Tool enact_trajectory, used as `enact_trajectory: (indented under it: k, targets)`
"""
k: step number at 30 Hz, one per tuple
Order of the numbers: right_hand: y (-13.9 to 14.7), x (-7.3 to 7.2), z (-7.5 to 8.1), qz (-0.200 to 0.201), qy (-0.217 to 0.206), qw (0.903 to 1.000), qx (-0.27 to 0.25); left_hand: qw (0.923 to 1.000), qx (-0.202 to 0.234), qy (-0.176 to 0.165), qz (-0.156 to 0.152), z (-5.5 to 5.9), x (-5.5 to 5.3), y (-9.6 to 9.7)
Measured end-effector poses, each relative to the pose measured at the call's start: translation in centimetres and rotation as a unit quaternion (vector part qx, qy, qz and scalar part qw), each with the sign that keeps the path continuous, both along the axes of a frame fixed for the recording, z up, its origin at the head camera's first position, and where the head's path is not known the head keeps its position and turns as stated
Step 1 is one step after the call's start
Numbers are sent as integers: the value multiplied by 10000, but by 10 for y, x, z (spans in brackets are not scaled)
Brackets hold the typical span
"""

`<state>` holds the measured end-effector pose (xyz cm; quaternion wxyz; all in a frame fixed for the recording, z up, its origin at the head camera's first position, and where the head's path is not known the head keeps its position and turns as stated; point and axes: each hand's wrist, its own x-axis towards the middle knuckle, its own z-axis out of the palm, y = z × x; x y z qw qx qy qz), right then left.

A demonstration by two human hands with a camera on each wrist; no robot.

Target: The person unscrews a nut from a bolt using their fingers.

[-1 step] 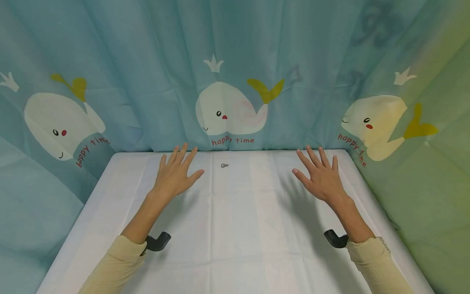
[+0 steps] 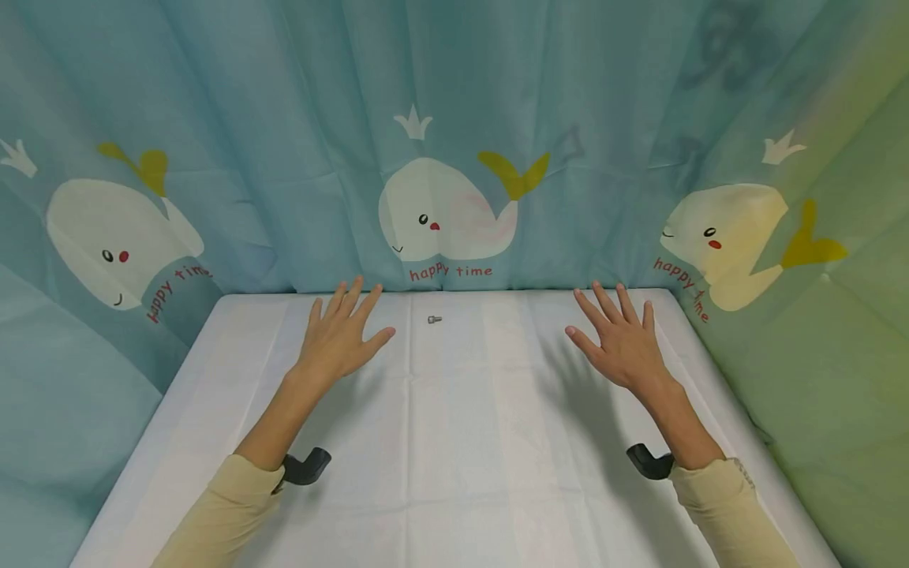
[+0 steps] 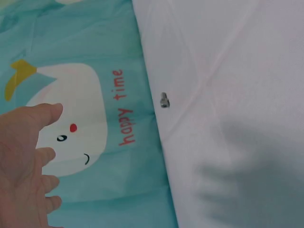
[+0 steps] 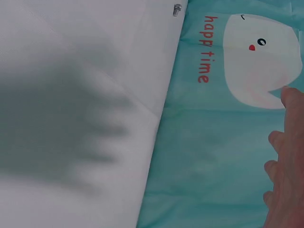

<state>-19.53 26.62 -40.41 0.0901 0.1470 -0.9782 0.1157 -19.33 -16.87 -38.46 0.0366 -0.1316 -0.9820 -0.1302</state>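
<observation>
A small silver screw (image 2: 435, 319) with a thick head lies on its side near the far edge of the white-covered table (image 2: 461, 442). To its left, my left hand (image 2: 341, 335) hovers palm down with fingers spread, holding nothing. Farther off on the right, my right hand (image 2: 623, 343) is held the same way, its fingers apart and touching nothing. The left wrist view shows the screw (image 3: 164, 100) beyond my thumb, close to the cloth's edge. In the right wrist view the screw (image 4: 176, 10) appears at the top.
A blue curtain (image 2: 319, 229) printed with whales stands along the table's far edge. On the right a greenish curtain (image 2: 838, 379) hangs beside the table. Dark curved mounts (image 2: 307, 467) sit at both wrists. Hand shadows fall on the white cloth.
</observation>
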Motion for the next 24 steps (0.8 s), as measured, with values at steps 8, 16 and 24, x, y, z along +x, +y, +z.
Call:
enact_trajectory:
  k: [8, 16, 24]
  targets:
    - [-2, -2, -6, 118, 56, 9993, -359, 9977, 534, 349, -232, -4, -3, 5]
    - [-13, -11, -12, 540, -106, 9918, -1153, 9820, 1856, 44, -350, -20, -14, 21]
    - [-36, -22, -15, 745, -444, 9812, -1723, 9578, 2845, -142, -392, -45, -28, 36]
